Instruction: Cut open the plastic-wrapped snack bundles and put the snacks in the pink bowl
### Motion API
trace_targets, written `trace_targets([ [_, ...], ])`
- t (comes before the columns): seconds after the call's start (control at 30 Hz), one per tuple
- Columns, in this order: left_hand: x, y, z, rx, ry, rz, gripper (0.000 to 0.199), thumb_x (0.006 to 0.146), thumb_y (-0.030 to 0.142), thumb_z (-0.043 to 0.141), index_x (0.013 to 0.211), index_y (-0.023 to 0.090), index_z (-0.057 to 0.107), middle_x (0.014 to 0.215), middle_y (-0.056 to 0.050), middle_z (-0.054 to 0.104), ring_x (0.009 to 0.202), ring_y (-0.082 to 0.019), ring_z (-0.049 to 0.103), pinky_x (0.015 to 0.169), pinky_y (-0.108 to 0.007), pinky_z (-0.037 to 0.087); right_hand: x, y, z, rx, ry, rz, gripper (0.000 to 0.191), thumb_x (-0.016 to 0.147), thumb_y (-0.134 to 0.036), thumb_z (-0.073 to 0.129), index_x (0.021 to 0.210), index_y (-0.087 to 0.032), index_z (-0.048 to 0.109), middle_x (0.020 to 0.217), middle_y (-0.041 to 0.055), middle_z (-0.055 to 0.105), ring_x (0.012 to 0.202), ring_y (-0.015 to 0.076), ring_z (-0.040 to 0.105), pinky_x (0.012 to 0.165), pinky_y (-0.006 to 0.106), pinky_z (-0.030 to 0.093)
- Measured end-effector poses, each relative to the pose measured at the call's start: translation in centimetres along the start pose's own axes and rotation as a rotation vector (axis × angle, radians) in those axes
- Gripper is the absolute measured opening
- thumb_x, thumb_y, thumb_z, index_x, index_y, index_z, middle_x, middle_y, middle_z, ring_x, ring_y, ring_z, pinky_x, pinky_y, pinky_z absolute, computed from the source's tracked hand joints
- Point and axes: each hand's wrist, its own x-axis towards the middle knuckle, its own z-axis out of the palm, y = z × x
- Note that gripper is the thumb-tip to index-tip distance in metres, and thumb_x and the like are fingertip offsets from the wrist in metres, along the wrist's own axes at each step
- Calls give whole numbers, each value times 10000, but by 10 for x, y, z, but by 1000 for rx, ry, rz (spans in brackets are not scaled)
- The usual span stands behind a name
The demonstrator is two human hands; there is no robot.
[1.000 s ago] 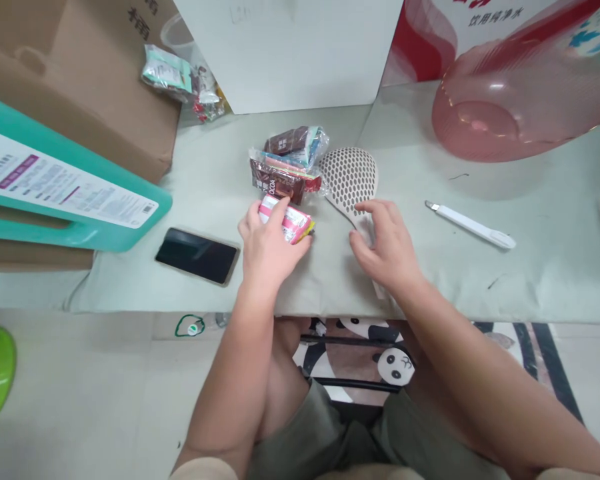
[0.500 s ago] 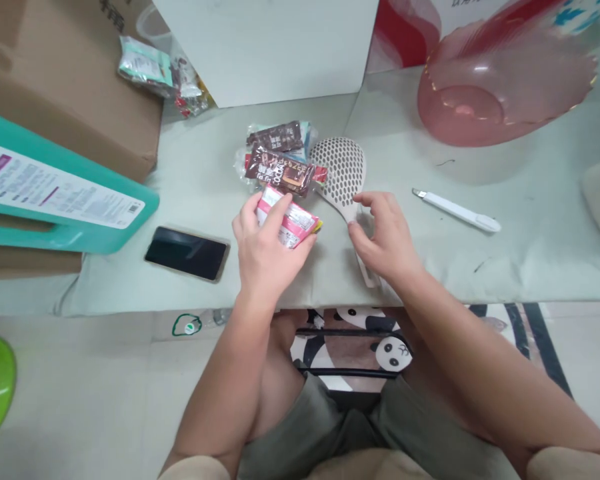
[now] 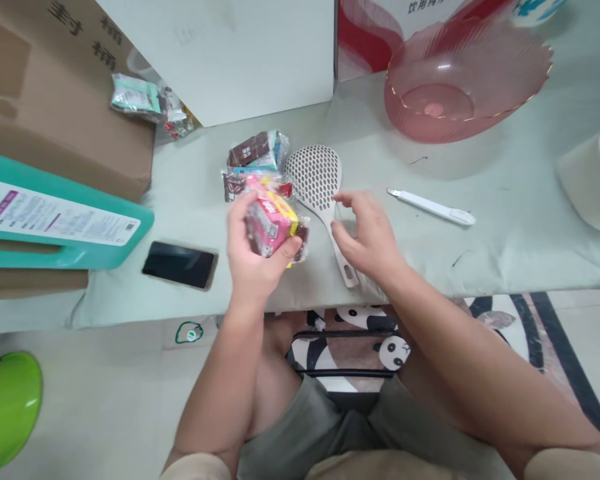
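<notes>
My left hand is wrapped round a bundle of snack packets, pink and yellow ones with a dark brown one at the side. Behind it, other wrapped snacks, brown and light blue, lie in a loose pile. A pale slotted skimmer rests on the cloth, its head beside the pile and its handle toward the front edge. Just right of the handle, my right hand has thumb and forefinger apart with nothing between them.
A phone lies at left near a teal container and a cardboard box. At right are a white cutter, a pink bowl and a white tub. A white box stands behind.
My left hand has closed round more packets and turned them, and brown packets have left the pile. The camera view has shifted. My right hand stays open beside the skimmer.
</notes>
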Motion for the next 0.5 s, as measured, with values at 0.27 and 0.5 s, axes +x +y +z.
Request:
trace_targets([
  [0.27, 12, 32, 60, -1142, -426, -689, 682, 840, 767, 610, 1296, 262, 648, 1409, -110, 668, 1388, -379, 579, 1016, -519, 587, -17, 15, -29, 304, -43, 39, 564, 919, -381, 611, 1418, -247, 386, 1361, 144, 636, 1170, 281, 666, 1021, 495, 544],
  [0.5, 20, 39, 78, -1114, -438, -814, 613, 923, 711, 574, 1270, 215, 673, 1294, -101, 736, 1349, -370, 621, 1049, -509, 591, -20, 38, -30, 387, -58, 126, 795, 954, -454, 643, 1591, -307, 191, 1237, 109, 664, 1015, 245, 714, 905, 431, 598],
])
